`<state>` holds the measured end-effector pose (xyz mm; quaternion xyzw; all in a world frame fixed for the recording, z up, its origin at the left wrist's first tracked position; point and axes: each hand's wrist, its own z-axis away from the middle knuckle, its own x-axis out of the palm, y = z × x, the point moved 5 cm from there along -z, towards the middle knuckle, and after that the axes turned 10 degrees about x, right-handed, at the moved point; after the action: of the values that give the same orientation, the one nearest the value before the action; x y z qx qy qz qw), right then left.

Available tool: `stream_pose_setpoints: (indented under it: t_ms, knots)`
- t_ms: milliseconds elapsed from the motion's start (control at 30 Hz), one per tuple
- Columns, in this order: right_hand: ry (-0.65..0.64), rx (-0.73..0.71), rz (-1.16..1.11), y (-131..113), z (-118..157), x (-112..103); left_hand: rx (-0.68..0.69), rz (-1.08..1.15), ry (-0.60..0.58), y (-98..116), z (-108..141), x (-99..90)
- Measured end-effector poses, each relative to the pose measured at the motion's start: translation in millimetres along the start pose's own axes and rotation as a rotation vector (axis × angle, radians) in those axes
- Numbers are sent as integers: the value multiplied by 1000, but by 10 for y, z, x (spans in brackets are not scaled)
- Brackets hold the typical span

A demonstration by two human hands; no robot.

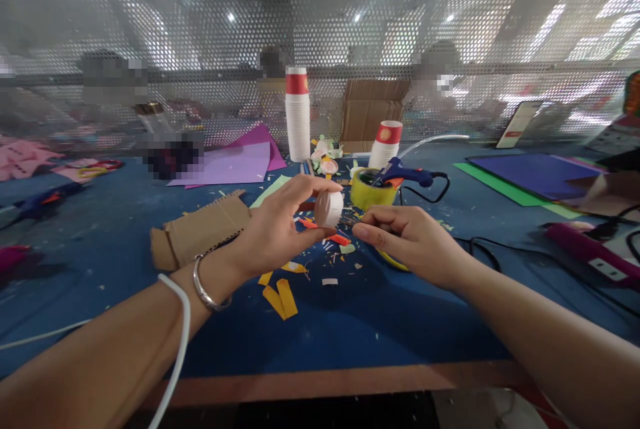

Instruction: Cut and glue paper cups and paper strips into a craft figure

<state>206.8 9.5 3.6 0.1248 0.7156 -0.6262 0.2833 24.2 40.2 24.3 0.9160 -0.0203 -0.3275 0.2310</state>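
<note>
My left hand [285,219] pinches a short white paper disc with a rim [330,209], which looks like a paper cup's base, between thumb and fingers. It is held on edge above the scrap-strewn table. Close to its right side, my right hand [405,235] is closed on a thin, dark, pointed tool [347,221]; most of it is hidden in the fingers. A yellow curved piece [395,261] shows below that hand, and I cannot tell whether it belongs to the tool. The tool's tip is near the disc; contact is unclear.
Paper scraps and yellow strips [281,299] litter the blue table [320,342]. Behind stand stacked paper cups [299,125], a yellow tape roll [373,194] and a blue glue gun [407,174]. Cardboard [200,229] lies left. A power strip [590,252] with cords is right; a white cable [180,335] crosses my left forearm.
</note>
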Motion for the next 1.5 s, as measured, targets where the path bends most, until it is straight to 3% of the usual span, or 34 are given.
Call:
stream_pose_setpoints:
  t_ms: [433,667,900,1000,1133,1200,1500]
  knots:
    - [-17,-8,2,4,-20,14,61,-75,-104,42,-16,-4]
    - [-43,-11,10,14,-10,43,172,-164,-146,114,-39,-34]
    - [-47,-24,94,13,-19,56,232,-484,-268,296,-40,-54]
    - [-39,27,124,45,-27,54,90,-365,-264,215,-46,-70]
    - [1,56,128,69,-26,52,-352,82,-271,-11,-6,-24]
    - [12,43,124,65,-23,54,-490,316,-261,-54,18,25]
    - [87,68,188,82,-18,17,-803,781,-163,-111,104,139]
